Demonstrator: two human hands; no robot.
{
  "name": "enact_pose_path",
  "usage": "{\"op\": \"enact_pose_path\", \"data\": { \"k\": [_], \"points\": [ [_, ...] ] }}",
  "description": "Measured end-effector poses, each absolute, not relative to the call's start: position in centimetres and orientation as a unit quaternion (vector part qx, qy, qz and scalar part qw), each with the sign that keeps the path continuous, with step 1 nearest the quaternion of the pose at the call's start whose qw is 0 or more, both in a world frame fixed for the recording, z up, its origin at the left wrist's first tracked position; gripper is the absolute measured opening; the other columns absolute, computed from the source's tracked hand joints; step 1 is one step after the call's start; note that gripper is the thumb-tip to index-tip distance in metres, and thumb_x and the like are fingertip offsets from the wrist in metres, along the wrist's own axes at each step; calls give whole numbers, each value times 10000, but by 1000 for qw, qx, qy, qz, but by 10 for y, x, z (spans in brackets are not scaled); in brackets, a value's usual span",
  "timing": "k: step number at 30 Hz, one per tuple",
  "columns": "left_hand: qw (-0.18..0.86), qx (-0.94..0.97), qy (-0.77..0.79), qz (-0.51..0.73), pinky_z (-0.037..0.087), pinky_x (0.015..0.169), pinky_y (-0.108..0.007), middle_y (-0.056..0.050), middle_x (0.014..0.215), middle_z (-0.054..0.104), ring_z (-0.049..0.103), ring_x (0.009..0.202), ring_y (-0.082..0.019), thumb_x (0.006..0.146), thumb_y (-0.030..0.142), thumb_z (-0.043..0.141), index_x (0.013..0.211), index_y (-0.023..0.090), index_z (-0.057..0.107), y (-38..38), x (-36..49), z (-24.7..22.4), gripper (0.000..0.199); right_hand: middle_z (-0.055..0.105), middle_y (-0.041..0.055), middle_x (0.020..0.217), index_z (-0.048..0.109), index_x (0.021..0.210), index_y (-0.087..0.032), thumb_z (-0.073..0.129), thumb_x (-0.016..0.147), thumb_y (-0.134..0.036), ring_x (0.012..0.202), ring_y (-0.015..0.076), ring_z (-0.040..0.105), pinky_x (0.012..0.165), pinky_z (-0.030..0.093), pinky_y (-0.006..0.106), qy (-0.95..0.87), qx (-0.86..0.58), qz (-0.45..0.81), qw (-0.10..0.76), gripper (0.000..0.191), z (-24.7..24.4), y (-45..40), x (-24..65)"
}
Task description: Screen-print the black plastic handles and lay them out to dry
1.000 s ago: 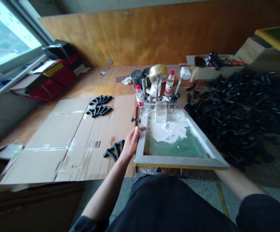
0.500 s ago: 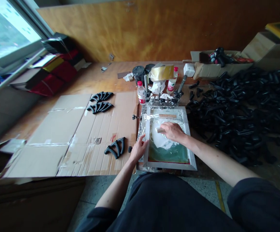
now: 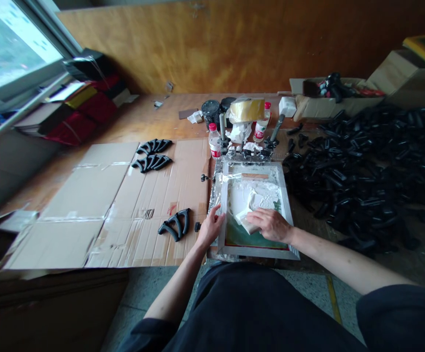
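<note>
A screen-printing frame with a metal rim lies in front of me, its green mesh partly covered with thick white ink. My right hand is closed around a white-smeared squeegee, pressed to the lower middle of the mesh. Its handle is mostly hidden under the fingers. My left hand rests against the frame's left edge, thumb and forefinger apart; the other fingers are partly hidden. A wooden strip lies across the upper part of the screen.
Black curved handle-like parts lie on flattened cardboard at left. A large heap of black parts covers the right side. Behind the frame stand clamps, red-capped bottles, dark tubs and a tape roll.
My right hand has drawn the squeegee down the screen towards me, shifting the white ink and baring some green mesh at right. The left hand stays at the frame's edge.
</note>
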State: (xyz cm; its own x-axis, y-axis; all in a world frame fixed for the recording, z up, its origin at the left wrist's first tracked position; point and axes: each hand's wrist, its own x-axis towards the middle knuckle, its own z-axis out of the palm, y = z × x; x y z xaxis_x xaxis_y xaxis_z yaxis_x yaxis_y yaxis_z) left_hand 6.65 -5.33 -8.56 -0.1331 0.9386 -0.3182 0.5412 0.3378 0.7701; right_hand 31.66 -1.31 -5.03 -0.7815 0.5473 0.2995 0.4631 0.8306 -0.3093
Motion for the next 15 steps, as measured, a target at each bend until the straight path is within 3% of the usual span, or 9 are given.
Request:
{"op": "enact_pose_path", "data": {
  "k": [3, 7, 9, 12, 15],
  "points": [
    [421, 513, 702, 258, 393, 570, -228, 28, 678, 562, 525, 599, -126, 863, 498, 499, 1355, 245, 498, -54, 67, -80, 553, 705, 17, 915, 678, 1030, -232, 625, 847, -212, 815, 169, 644, 714, 479, 261, -907, -337, 150, 201, 192, -40, 0, 312],
    [485, 497, 656, 297, 349, 501, -205, 67, 587, 468, 438, 499, -95, 848, 534, 536, 1410, 250, 432, -54, 64, -51, 638, 685, 20, 1117, 548, 1310, -309, 671, 837, -299, 915, 189, 647, 766, 490, 288, -849, -451, 134, 240, 489, -8, 56, 300],
    [518, 474, 627, 336, 336, 471, -202, 59, 570, 457, 420, 473, -90, 847, 583, 521, 1380, 217, 474, -53, 65, -27, 648, 686, 29, 1103, 513, 1351, -311, 662, 843, -338, 878, 190, 643, 753, 483, 301, -824, -489, 129, 255, 530, 6, 85, 313],
    [545, 433, 584, 417, 357, 451, -209, 17, 598, 522, 467, 487, -102, 873, 653, 407, 1183, 185, 617, -45, 70, 11, 599, 698, 53, 950, 592, 1249, -216, 531, 923, -371, 722, 151, 612, 700, 450, 286, -739, -575, 149, 316, 366, 14, 110, 360],
    [536, 406, 531, 516, 450, 514, -227, -33, 775, 647, 576, 600, -123, 893, 662, 337, 1090, 193, 632, -26, 82, 44, 589, 680, 97, 835, 648, 1042, -107, 412, 963, -369, 635, 140, 569, 657, 416, 287, -671, -638, 168, 339, 361, 0, 106, 404]
  ]
}}
